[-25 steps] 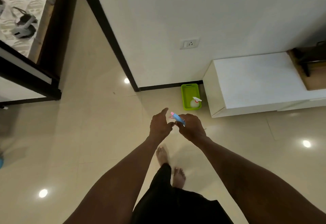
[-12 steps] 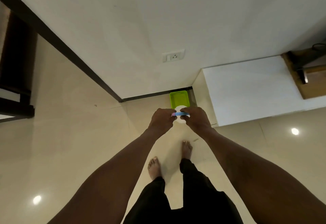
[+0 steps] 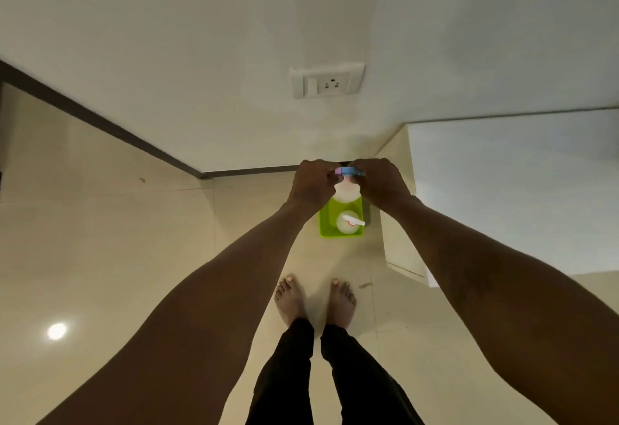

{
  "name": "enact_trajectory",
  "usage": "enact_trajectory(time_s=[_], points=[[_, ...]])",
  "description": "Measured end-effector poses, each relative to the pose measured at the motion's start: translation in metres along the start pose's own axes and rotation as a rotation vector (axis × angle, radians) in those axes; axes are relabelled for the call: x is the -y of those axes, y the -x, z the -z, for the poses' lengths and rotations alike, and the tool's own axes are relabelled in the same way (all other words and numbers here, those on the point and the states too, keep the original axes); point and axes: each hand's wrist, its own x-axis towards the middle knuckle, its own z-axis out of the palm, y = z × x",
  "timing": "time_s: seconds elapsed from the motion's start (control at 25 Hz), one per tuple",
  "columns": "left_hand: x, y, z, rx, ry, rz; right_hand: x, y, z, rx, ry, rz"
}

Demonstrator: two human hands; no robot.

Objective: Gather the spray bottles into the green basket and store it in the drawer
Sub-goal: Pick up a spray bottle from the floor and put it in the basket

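The left hand (image 3: 313, 183) and right hand (image 3: 380, 183) each keep a pinching grip on the blue-headed spray bottle (image 3: 351, 172), poised over the green basket (image 3: 326, 223) on the floor, probably to lower it upright; a white-headed bottle (image 3: 348, 223) stands inside. The drawer isn't identifiable.

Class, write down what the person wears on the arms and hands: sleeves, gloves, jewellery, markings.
Nothing is worn on either: the left hand and right hand are bare, without gloves, and no ring shows. The left forearm and right forearm are bare to the frame's edge, with no sleeve, watch or bracelet in view. Lower down: black trousers, bare feet.
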Motion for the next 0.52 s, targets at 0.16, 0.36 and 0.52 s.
enact_trajectory(time_s=[0.16, 0.36, 0.52], points=[[0.06, -0.05, -0.068, 0.017, -0.025, -0.017, -0.047, -0.061, -0.07, 0.042, 0.016, 0.038], [0.113, -0.089, -0.129, 0.049, 0.021, -0.016, -0.092, -0.103, -0.139, 0.063, 0.023, 0.075], [0.143, -0.112, -0.163, 0.031, 0.012, 0.005, -0.111, -0.126, -0.176, 0.049, -0.014, 0.111]])
